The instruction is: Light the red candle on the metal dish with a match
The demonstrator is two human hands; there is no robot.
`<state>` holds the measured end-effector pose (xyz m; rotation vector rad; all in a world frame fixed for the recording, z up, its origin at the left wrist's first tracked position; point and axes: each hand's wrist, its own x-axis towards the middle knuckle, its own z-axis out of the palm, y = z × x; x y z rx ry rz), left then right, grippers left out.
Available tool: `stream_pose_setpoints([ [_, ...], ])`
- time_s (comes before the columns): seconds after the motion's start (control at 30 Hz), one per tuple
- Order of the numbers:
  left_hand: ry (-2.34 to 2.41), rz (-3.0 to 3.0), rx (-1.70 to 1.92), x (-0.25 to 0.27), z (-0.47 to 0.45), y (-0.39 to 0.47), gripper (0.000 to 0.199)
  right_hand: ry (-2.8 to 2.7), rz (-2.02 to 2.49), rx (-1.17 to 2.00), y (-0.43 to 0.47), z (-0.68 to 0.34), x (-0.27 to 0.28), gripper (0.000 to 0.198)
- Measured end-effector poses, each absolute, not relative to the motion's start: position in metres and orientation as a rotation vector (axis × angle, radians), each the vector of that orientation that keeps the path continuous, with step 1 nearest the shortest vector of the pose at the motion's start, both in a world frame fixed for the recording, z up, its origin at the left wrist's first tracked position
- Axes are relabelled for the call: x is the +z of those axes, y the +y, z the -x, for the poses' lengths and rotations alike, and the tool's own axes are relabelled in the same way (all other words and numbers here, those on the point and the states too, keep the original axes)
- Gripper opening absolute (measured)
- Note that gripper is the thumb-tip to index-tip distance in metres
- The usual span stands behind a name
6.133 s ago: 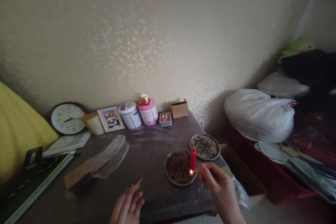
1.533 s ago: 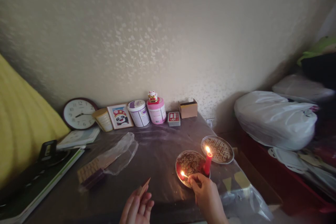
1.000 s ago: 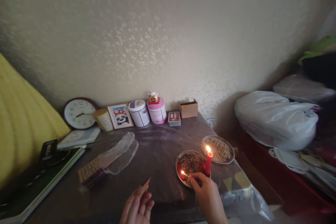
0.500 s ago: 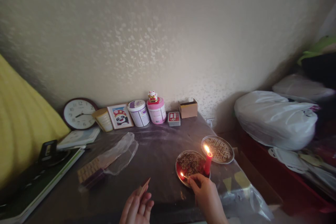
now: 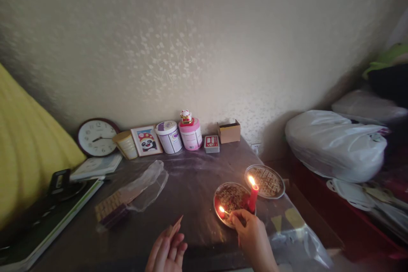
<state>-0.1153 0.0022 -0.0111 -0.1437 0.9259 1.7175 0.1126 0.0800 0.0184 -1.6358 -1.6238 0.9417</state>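
Observation:
My right hand (image 5: pixel 253 231) pinches a thin wooden match (image 5: pixel 227 212) between thumb and forefinger. The match's far end meets a small flame above a short red candle stub (image 5: pixel 221 213), at the left side of a round metal plate (image 5: pixel 216 191). A taller red candle (image 5: pixel 253 197) stands burning at the plate's right side, just beyond my fingers. Dark bits cover the plate's middle. Low in the centre, my left hand (image 5: pixel 168 250) is closed around what looks like a matchbox (image 5: pixel 176 224); only its brown, pointed corner shows.
A second patterned plate (image 5: pixel 267 180) lies behind the tall candle, near the table's right edge. Left of my hands is a plastic-wrapped pack (image 5: pixel 111 210). Along the wall stand a clock (image 5: pixel 97 138), a panda picture (image 5: pixel 146 141), two tubs (image 5: pixel 168 138) and a small cardboard box (image 5: pixel 228 131).
The flame by the short candle looks slightly bigger. My right hand has shifted a tiny bit to the right, and my left hand keeps its place.

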Motion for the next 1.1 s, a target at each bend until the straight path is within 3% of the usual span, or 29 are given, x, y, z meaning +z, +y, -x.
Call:
stream_pose_setpoints([
  [0.7,0.891,0.211,1.706,-0.010,0.115,0.004,0.013,-1.556,1.549,0.974,0.077,-0.112,0.023,0.034],
  [1.1,0.941,0.259,1.633,-0.014,0.127,0.006,0.015,-1.586,1.318,1.076,0.063,-0.106,0.043,0.024],
])
